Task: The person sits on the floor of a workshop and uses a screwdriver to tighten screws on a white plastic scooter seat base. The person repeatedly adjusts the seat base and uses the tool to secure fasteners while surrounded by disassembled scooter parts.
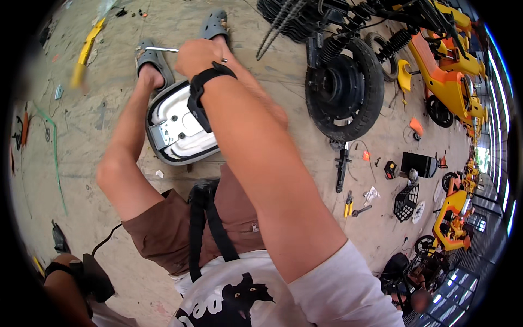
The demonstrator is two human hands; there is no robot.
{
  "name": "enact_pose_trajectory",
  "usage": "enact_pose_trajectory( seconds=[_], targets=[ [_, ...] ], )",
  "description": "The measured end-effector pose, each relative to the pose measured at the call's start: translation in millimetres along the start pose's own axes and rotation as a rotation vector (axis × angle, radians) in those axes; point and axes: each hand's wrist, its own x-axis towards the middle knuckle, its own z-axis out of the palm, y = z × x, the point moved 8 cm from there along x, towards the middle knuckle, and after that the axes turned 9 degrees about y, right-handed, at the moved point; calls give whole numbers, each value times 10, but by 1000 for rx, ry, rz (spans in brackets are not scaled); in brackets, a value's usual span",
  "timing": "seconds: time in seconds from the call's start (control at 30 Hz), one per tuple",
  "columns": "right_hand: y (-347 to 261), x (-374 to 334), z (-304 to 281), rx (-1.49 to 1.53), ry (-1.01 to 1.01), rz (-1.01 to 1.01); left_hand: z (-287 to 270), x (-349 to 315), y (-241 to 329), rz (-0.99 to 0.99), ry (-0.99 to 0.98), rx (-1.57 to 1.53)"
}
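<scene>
Between the legs [124, 136]: seat [177, 125], white underside up, metal bracket [160, 134] at its left end.
Right hand [199, 57]: just past the seat's far edge, grip closed round a silver rod [162, 49] that sticks out leftward.
Left hand [66, 258]: apparently the one at lower left, poorly seen; cannot tell how open its grip is or what it holds.
Floor [370, 240] at right: wheel [348, 90], pliers [348, 204], scooters [456, 210] farther off.

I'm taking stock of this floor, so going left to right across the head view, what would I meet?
Long yellow strip, dark-rimmed white oval seat shell, black rubber-tyred wheel, black lattice basket, lower yellow-and-orange scooter body.
</scene>
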Motion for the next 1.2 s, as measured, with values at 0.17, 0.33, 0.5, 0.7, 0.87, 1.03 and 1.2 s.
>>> enact_pose_trajectory(
  seconds=[0.17,0.33,0.5,0.7,0.87,1.03,1.2],
  targets=[
    [-79,35,4,90,107,-8,-26,33,85,-1,2,40],
    [39,-122,-70,112,22,32,85,-46,76,-4,14,41],
    [95,-233,-127,109,10,70,130,-153,238,-61,-122,-36],
    [158,-409,-29,166,96,101,120,-489,214,-480,-146,-288],
    [-30,-637,-45,144,146,70,180,-931,147,-1224,62,-868],
    [8,-696,-8,244,179,137,416,-1167,-134,-1648,617,-1226],
    [297,-602,240,262,212,240,914,-1219,-485,-1751,697,-1437]
  ],
)
